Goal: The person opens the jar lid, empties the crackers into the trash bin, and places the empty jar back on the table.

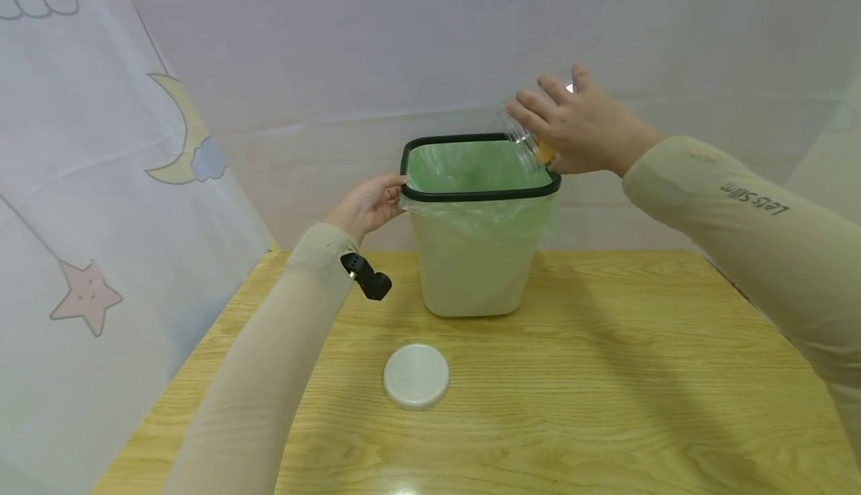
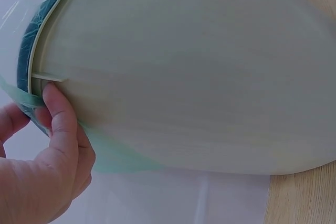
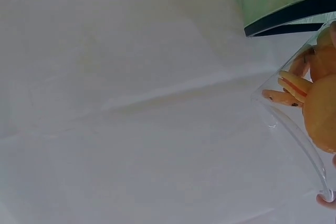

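A pale trash bin (image 1: 474, 271) with a black rim (image 1: 480, 197) and a green plastic liner (image 1: 464, 166) stands upright on the table. My left hand (image 1: 368, 206) pinches the left side of its rim; in the left wrist view, the fingers (image 2: 60, 114) curl under the rim by the liner. My right hand (image 1: 581, 125) grips a clear jar (image 1: 519, 136), tilted mouth-down over the right part of the bin. Inside the jar, the right wrist view shows rounded orange pieces (image 3: 323, 114) and thinner orange bits, their kind unclear. Most of the right hand is outside that view.
A round white lid (image 1: 416, 375) lies on the wooden table (image 1: 572, 405) in front of the bin. Behind the table hangs a pale sheet (image 1: 336, 54) with a printed moon and star. A small black device (image 1: 366, 276) is strapped at my left wrist.
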The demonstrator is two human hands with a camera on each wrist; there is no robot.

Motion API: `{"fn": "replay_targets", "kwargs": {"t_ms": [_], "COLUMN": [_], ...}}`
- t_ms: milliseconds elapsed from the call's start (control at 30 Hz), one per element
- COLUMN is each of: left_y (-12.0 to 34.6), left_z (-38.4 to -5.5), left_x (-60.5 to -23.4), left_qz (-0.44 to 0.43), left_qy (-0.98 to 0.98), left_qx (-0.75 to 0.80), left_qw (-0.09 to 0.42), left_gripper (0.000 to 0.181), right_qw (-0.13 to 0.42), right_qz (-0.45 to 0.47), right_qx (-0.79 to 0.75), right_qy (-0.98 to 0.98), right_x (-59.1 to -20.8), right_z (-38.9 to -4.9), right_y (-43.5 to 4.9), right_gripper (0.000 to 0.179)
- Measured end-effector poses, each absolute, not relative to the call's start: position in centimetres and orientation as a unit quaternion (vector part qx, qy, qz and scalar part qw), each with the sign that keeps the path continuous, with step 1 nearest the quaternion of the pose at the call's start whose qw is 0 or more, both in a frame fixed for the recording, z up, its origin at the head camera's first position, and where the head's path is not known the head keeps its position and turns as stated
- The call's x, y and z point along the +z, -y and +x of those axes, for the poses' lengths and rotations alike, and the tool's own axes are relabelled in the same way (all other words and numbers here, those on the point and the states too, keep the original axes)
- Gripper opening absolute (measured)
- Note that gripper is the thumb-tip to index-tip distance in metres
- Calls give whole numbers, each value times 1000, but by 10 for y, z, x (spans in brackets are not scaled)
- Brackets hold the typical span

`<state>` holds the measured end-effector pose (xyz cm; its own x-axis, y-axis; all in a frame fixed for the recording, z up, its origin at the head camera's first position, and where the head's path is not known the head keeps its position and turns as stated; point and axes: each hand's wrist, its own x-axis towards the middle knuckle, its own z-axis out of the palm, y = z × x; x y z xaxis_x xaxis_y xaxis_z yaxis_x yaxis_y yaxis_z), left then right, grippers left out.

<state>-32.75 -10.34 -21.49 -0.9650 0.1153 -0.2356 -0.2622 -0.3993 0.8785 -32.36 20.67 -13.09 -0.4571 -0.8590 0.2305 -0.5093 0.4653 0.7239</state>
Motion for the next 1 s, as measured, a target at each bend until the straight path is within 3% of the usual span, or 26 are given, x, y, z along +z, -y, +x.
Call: {"fn": "replay_targets", "kwargs": {"t_ms": [300, 400, 700, 1000], "left_y": [110, 113, 115, 114], "left_z": [-331, -333, -335, -336], "left_x": [-209, -206, -202, -202], "left_qz": [-89, -99, -125, -122], "left_qy": [-542, -537, -540, -536], "left_qx": [824, 824, 819, 822], "left_qw": [136, 147, 148, 149], "left_gripper": [53, 61, 74, 78], "right_qw": [305, 309, 313, 309], "right_qz": [433, 438, 440, 442], "right_qx": [-302, -300, -323, -358], "right_qy": [793, 789, 777, 762], "right_x": [-134, -134, -133, -131], "right_z": [-324, -325, -325, -325], "right_y": [-205, -205, -203, -200], "right_gripper": [101, 101, 106, 97]}}
